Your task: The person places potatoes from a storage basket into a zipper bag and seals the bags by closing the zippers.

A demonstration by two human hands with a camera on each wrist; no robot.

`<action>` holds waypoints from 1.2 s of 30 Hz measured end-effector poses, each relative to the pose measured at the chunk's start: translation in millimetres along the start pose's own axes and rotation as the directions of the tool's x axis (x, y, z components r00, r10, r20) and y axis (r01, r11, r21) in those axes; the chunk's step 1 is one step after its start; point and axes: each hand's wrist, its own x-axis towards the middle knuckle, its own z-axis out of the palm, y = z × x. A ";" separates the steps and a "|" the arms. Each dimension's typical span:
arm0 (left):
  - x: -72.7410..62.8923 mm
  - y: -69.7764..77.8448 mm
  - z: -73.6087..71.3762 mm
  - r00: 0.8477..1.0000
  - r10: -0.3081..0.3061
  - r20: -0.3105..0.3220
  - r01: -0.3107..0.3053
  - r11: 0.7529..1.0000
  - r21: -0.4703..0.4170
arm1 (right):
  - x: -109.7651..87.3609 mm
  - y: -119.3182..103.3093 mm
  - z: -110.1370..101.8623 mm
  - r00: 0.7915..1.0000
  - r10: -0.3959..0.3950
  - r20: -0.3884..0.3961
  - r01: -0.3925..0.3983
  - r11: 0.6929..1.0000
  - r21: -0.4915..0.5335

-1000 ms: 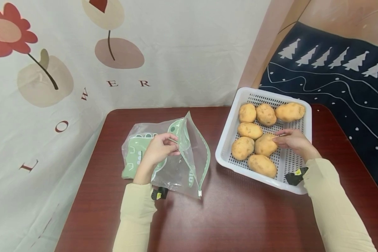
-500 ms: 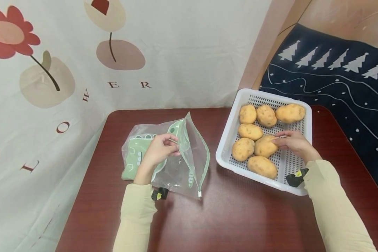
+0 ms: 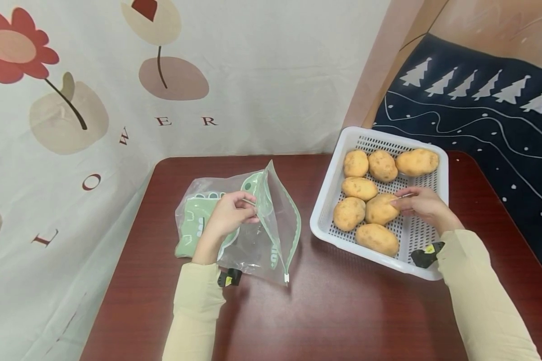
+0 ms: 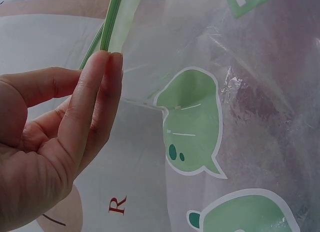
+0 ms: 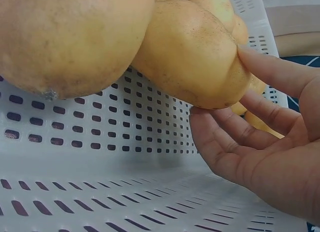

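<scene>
My left hand (image 3: 229,214) pinches the green zip edge of a clear zip bag (image 3: 248,250) printed with green cartoon shapes. The bag lies on its side, its mouth gaping toward the right and a white slider (image 3: 286,278) at the near end of the zip. In the left wrist view, thumb and fingertips meet on the green strip (image 4: 112,22). My right hand (image 3: 424,205) reaches into a white plastic basket (image 3: 318,220) and grips the right end of a potato (image 3: 380,209). The right wrist view shows fingers above and below that potato (image 5: 195,52).
Several other potatoes (image 3: 377,239) sit around the held one, along the basket's left and back sides. Bag and basket stand on a dark red table (image 3: 298,321). A pale printed cloth (image 3: 262,100) hangs behind, and a navy cloth (image 3: 479,115) with white trees is at the right.
</scene>
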 end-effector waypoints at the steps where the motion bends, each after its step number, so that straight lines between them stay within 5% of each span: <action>1: -0.1 0.0 0.1 1.000 0.001 0.000 -0.001 1.000 -0.002 | -0.7 -0.6 -0.2 1.000 0.001 -0.003 -0.001 1.000 -0.006; 21: 0.9 -0.2 3.2 1.000 0.010 -0.015 -0.010 1.000 -0.008 | -16.5 -20.8 -12.9 0.997 -0.033 -0.074 0.029 0.998 -0.059; 36: 4.7 -4.0 7.4 1.000 -0.005 -0.016 0.005 1.000 -0.022 | -26.6 -55.9 -14.5 0.985 -0.096 -0.146 0.082 0.992 -0.098</action>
